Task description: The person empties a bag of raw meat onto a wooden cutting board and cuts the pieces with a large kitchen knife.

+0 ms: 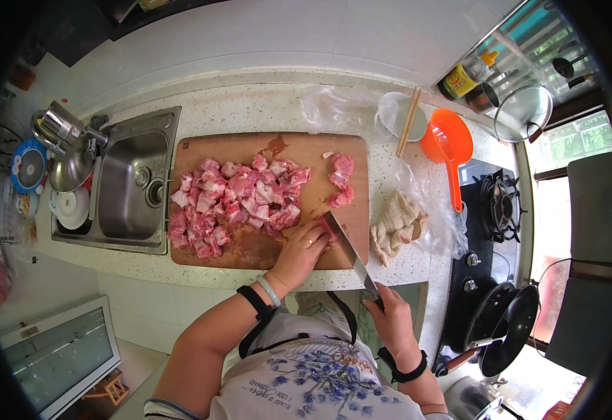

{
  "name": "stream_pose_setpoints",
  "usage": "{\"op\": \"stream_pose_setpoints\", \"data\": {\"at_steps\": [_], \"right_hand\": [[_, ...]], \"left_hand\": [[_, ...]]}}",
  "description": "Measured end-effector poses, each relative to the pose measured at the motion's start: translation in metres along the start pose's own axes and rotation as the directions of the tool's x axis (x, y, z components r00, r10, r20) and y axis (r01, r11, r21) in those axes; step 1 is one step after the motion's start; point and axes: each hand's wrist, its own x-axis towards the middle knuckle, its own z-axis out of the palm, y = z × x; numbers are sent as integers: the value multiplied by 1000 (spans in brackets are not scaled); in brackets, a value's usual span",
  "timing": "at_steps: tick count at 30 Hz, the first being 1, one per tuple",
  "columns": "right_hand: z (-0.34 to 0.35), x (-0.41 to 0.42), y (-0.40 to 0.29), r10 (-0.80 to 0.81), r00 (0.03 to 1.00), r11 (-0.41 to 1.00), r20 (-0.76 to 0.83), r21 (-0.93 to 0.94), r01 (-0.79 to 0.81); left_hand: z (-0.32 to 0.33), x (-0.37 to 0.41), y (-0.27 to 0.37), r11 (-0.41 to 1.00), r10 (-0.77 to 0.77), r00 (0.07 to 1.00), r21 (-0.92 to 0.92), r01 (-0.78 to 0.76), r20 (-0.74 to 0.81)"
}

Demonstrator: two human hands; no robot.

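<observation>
On a brown cutting board (264, 257) lies a heap of cut raw meat chunks (248, 191). My right hand (394, 317) is closed around the dark handle of a kitchen knife (349, 249), whose blade slants over the board's front right part. Beside the blade, my left hand (302, 253) presses on a piece of raw meat (331, 231), its fingertips partly hidden. Farther back on the right side of the board are strips of meat (341, 178), apart from the heap.
Left of the board is a steel sink (132, 184). Behind and right are a plastic bag (332, 107), a bowl (416, 123) with chopsticks (410, 123) across it, an orange ladle (448, 139) and a crumpled cloth (398, 223). A gas stove (500, 205) holds pans (511, 331) farther right.
</observation>
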Motion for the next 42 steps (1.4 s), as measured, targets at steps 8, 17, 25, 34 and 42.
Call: {"op": "stream_pose_setpoints", "data": {"at_steps": [8, 17, 25, 34, 42], "right_hand": [[-4, 4, -7, 31, 996, 997, 80, -67, -26], [10, 46, -18, -6, 994, 983, 106, -182, 25], [-5, 10, 1, 22, 994, 984, 106, -177, -2], [-15, 0, -15, -17, 1000, 997, 26, -70, 19], [-14, 4, -17, -10, 995, 986, 103, -162, 27]], "left_hand": [[9, -7, -8, 1000, 24, 998, 13, -25, 65], [6, -2, -3, 999, 4, 998, -48, -1, 55], [5, -4, -7, 999, 0, 1000, -32, 1, 31], [2, -6, -3, 982, -90, 988, -174, 68, -122], [4, -5, -5, 989, -45, 996, -147, 32, -84]]}}
